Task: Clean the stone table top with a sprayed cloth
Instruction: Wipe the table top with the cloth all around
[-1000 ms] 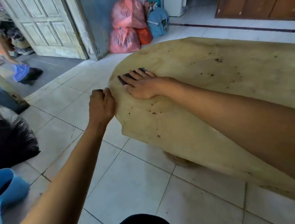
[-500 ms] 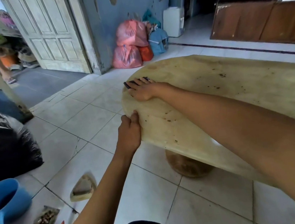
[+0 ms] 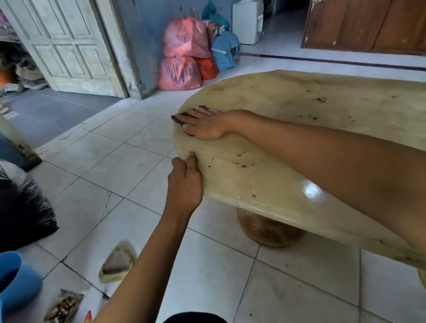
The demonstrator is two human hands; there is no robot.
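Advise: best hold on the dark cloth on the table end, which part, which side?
The cloth lies flat at the rounded end of the table, mostly hidden under the right hand. Only its far and left border shows. Probably best: come from above and press with a flat palm. To lift it, pinch that exposed border from the table's end.

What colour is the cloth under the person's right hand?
Dark, nearly black cloth, seen in the head view.

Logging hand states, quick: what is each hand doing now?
Left hand: grips the table edge.
Right hand: open, flat, pressing the cloth onto the table.
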